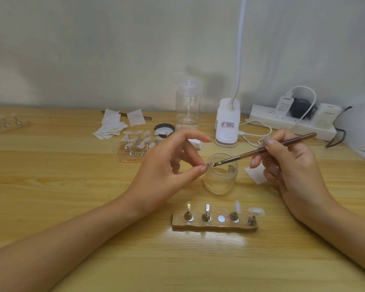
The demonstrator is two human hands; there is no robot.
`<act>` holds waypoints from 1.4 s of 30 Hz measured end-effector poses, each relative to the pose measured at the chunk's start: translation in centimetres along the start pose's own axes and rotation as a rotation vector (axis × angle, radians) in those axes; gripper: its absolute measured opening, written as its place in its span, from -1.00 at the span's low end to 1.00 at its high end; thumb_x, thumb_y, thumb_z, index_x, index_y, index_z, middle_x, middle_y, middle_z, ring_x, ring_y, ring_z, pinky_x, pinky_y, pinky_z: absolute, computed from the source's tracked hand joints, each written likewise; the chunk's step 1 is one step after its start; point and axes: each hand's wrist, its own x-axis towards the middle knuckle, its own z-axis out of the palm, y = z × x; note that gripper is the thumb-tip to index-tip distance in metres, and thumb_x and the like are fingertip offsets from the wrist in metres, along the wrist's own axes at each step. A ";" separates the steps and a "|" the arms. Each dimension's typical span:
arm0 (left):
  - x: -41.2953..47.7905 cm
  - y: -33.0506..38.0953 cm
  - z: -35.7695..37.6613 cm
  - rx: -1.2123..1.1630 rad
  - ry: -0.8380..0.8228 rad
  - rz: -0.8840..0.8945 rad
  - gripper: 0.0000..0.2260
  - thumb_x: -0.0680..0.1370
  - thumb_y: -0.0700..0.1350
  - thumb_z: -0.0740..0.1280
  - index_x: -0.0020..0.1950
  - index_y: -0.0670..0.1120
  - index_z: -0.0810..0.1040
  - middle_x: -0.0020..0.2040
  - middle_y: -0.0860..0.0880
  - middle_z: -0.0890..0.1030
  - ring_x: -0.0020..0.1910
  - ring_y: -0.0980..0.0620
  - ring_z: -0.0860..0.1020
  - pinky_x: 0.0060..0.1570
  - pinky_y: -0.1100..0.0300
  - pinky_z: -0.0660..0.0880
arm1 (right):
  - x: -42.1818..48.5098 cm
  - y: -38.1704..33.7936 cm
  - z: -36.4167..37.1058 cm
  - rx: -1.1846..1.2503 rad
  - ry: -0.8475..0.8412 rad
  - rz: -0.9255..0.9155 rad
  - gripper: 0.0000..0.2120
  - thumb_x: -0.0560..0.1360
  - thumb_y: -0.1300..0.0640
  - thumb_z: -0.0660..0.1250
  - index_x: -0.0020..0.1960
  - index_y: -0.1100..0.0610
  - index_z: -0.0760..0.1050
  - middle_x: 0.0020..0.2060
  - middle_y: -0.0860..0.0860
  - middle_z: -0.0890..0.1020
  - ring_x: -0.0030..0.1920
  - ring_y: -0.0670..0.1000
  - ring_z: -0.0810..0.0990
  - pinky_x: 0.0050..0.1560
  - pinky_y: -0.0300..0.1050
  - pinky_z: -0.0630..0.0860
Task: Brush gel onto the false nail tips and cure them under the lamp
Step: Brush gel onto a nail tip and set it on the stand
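My left hand (169,165) pinches a small clear nail tip (209,164) between thumb and forefinger, just above the rim of an open glass gel jar (220,178). My right hand (287,165) holds a brown brush (261,150) like a pen, its bristles touching the nail tip. In front of the jar lies a wooden holder strip (215,224) with several metal stands; two carry nail tips on the right, and one middle spot is bare. The white clip lamp (227,125) stands behind the jar.
A second wooden holder (135,144) with several nail tips sits at the back, beside white wipes (114,125), a black lid (164,130) and a clear pump bottle (188,104). A power strip (291,121) with cables lies at the right. A third holder (4,125) is far left.
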 end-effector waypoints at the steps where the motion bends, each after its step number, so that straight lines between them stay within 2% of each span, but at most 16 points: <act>1: 0.0 0.0 0.0 0.002 -0.001 0.001 -0.67 0.52 -0.25 0.48 0.22 0.01 0.54 -0.19 0.07 0.65 -0.08 0.03 0.67 -0.31 -0.09 0.41 | 0.1 0.0 -0.1 0.012 0.007 -0.002 -0.83 0.47 0.01 0.34 -0.21 0.03 0.40 -0.41 0.09 0.62 -0.51 -0.09 0.26 -0.53 -0.27 0.16; 5: 0.0 0.1 0.0 0.010 0.000 -0.005 -0.66 0.52 -0.27 0.48 0.23 0.01 0.54 -0.19 0.08 0.65 -0.09 0.04 0.66 -0.31 -0.10 0.43 | 0.0 -0.1 0.0 0.016 -0.053 -0.039 -0.81 0.53 0.05 0.30 -0.26 -0.04 0.45 -0.38 0.11 0.64 -0.50 -0.10 0.30 -0.54 -0.31 0.21; 9: 0.0 0.1 0.0 0.012 0.001 -0.005 -0.66 0.52 -0.26 0.49 0.23 0.01 0.54 -0.18 0.06 0.65 -0.10 0.03 0.66 -0.32 -0.11 0.42 | 0.0 0.1 -0.1 0.002 0.003 -0.006 -0.83 0.47 0.01 0.34 -0.20 0.04 0.39 -0.41 0.10 0.62 -0.51 -0.09 0.27 -0.55 -0.31 0.19; 13: 0.0 0.0 0.0 0.012 -0.003 0.002 -0.66 0.53 -0.26 0.48 0.24 0.01 0.53 -0.18 0.06 0.65 -0.09 0.03 0.66 -0.31 -0.12 0.43 | 0.0 0.1 -0.2 0.012 -0.032 -0.040 -0.81 0.53 0.02 0.34 -0.23 0.01 0.41 -0.39 0.09 0.63 -0.50 -0.10 0.29 -0.53 -0.33 0.23; 20: 0.0 0.2 0.0 0.014 0.000 -0.006 -0.66 0.53 -0.25 0.48 0.24 0.01 0.54 -0.18 0.05 0.65 -0.09 0.02 0.66 -0.31 -0.14 0.43 | 0.0 0.0 -0.3 -0.010 0.000 -0.023 -0.82 0.44 -0.02 0.32 -0.19 0.05 0.39 -0.40 0.10 0.62 -0.50 -0.09 0.26 -0.54 -0.30 0.20; 23: 0.0 0.1 0.0 0.020 0.002 -0.010 -0.66 0.53 -0.26 0.48 0.23 0.02 0.54 -0.18 0.06 0.65 -0.10 0.04 0.66 -0.31 -0.11 0.43 | -0.1 0.0 -0.2 -0.013 -0.057 -0.055 -0.85 0.50 0.01 0.30 -0.21 0.02 0.42 -0.38 0.11 0.64 -0.50 -0.09 0.28 -0.53 -0.30 0.21; 27: 0.0 0.2 0.0 0.039 -0.008 0.006 -0.65 0.53 -0.26 0.48 0.23 0.03 0.53 -0.18 0.07 0.65 -0.09 0.06 0.66 -0.30 -0.04 0.45 | -0.1 0.1 -0.3 -0.045 -0.001 -0.004 -0.84 0.49 0.02 0.31 -0.17 0.09 0.40 -0.39 0.11 0.62 -0.48 -0.05 0.26 -0.52 -0.25 0.18; 30: -0.1 0.2 0.0 0.036 -0.011 0.016 -0.64 0.52 -0.24 0.48 0.26 0.01 0.52 -0.18 0.08 0.65 -0.09 0.04 0.67 -0.27 0.06 0.48 | 0.0 0.0 -0.3 -0.026 0.027 -0.026 -0.81 0.60 0.16 0.24 -0.19 0.07 0.39 -0.41 0.10 0.61 -0.50 -0.07 0.23 -0.52 -0.26 0.16; 32: -0.2 0.5 0.0 0.001 0.007 -0.005 -0.61 0.51 -0.28 0.48 0.27 -0.02 0.50 -0.19 0.09 0.64 -0.13 0.08 0.67 -0.23 0.14 0.50 | -0.1 -0.2 -0.3 -0.015 0.031 -0.038 -0.77 0.63 0.20 0.20 -0.20 0.06 0.39 -0.42 0.09 0.61 -0.51 -0.09 0.25 -0.51 -0.27 0.16; 34: 0.0 1.2 -0.2 -0.077 0.049 -0.030 -0.59 0.50 -0.33 0.48 0.29 -0.06 0.48 -0.19 0.05 0.65 -0.11 0.09 0.69 -0.12 0.13 0.58 | -0.2 -0.3 -0.3 -0.010 0.041 -0.028 -0.76 0.64 0.20 0.19 -0.20 0.06 0.39 -0.41 0.08 0.61 -0.51 -0.09 0.25 -0.51 -0.27 0.16; 37: 0.2 3.0 -1.0 -0.189 0.104 -0.020 -0.56 0.51 -0.28 0.47 0.32 -0.01 0.46 -0.13 0.00 0.66 0.00 -0.02 0.72 -0.01 0.14 0.61 | -0.1 -0.4 -0.4 0.002 0.066 -0.004 -0.77 0.65 0.19 0.19 -0.19 0.07 0.40 -0.41 0.05 0.61 -0.51 -0.10 0.26 -0.51 -0.28 0.18; 40: -0.7 5.0 -1.0 -0.123 -0.008 0.107 -0.51 0.53 -0.28 0.47 0.38 0.00 0.39 -0.10 -0.01 0.66 0.01 -0.05 0.72 0.04 0.15 0.60 | 0.0 -0.3 -0.6 0.026 0.081 0.016 -0.78 0.65 0.19 0.19 -0.18 0.07 0.40 -0.41 0.03 0.61 -0.52 -0.11 0.27 -0.53 -0.31 0.20; 42: -1.9 5.8 -0.2 -0.002 -0.109 0.196 -0.46 0.53 -0.26 0.46 0.42 0.00 0.33 -0.11 0.06 0.67 0.03 0.03 0.71 0.14 0.15 0.58 | 0.0 -0.3 -0.6 0.037 0.085 0.026 -0.78 0.65 0.18 0.19 -0.18 0.05 0.40 -0.42 0.03 0.61 -0.52 -0.12 0.29 -0.54 -0.32 0.21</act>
